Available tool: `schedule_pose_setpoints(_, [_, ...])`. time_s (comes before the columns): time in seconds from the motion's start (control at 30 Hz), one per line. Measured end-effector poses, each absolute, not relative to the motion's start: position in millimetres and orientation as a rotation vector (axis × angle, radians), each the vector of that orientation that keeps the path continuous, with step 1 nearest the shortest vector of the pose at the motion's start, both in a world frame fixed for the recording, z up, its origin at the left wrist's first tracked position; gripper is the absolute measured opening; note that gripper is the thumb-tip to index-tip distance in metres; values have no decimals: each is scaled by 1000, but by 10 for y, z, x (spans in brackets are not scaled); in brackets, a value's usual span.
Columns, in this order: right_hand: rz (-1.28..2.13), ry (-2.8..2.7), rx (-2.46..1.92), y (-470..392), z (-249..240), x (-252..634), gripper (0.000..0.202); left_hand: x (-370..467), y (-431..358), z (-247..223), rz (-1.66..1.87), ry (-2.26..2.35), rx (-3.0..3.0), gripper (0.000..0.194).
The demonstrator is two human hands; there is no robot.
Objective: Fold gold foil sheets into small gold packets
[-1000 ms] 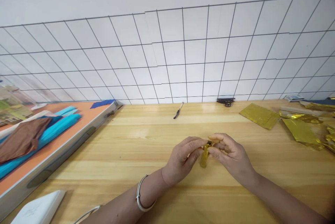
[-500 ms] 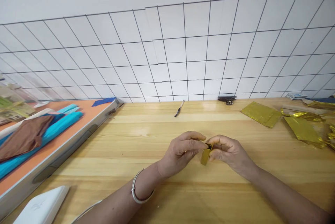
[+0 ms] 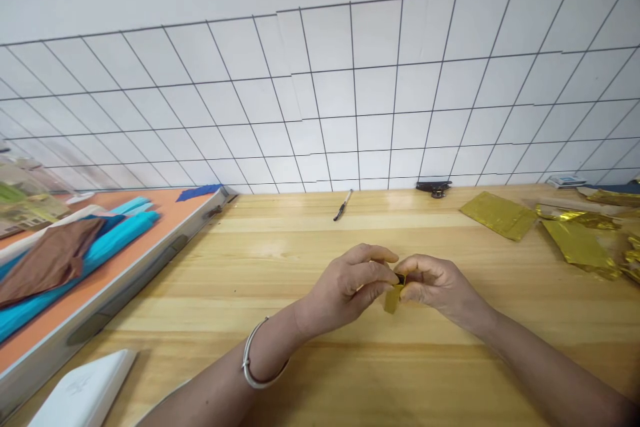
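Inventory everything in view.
Gold piece: 1, gold, centre
Gold sheets: several, gold, right
Wall: 1, white, behind
Table: 1, yellowish, below
Pen: 1, dark, centre back
Black object: 1, black, by wall
Small item: 1, pale, back right
Board: 1, orange, left
Coloured materials: several, brown, blue, cream, on board
Blurred items: uncounted, yellowish, left
Slab: 1, white, front left
Cord: 1, pale, left
Bracelet: 1, silver, left forearm
Left hand: 1, bare, centre
Right hand: 1, bare, centre

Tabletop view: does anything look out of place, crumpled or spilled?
The gold foil at the picture's right edge looks crumpled, unlike the flatter gold sheet to its left. No spill shows. The small gold piece between the left hand and right hand is too covered to judge.
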State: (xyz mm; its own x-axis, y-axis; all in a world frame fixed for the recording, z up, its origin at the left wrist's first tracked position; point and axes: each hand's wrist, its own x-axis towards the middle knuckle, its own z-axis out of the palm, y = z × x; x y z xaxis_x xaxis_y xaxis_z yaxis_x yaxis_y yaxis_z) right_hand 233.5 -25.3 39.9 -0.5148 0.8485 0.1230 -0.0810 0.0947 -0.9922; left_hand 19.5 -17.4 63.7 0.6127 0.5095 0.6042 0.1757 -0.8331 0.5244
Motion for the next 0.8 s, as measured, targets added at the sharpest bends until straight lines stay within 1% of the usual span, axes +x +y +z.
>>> schedule_pose_setpoints(0.17, [1584, -1577, -770, -265, 413, 2321, 18, 201, -205, 821, 920, 493, 2459, 10])
schedule_pose_setpoints(0.27, [1637, -1546, -780, -284, 418, 2300, 20, 208, -215, 868, 825, 479, 2447, 10])
schedule_pose_setpoints(0.37, [1651, -1535, -778, -296, 418, 2286, 21, 209, -216, 854, 820, 485, 2437, 11])
schedule_pose_setpoints(0.47, [1659, -1525, -795, -302, 416, 2286, 21, 201, -214, 832, 830, 524, 2403, 6])
schedule_pose_setpoints(0.5, [1660, -1518, -802, -303, 415, 2288, 22, 197, -212, 829, 828, 545, 2387, 7])
schedule_pose_setpoints(0.57, [1661, -1506, -806, -305, 413, 2292, 22, 189, -206, 831, 823, 547, 2369, 16])
schedule_pose_setpoints(0.63, [1658, -1508, -810, -307, 408, 2290, 21, 184, -196, 838, 819, 487, 2377, 26])
schedule_pose_setpoints(0.67, [1655, -1516, -814, -308, 406, 2287, 21, 183, -193, 843, 817, 453, 2385, 27])
schedule_pose_setpoints(0.8, [1637, -1559, -858, -309, 400, 2261, 24, 178, -189, 867, 765, 450, 2374, 21])
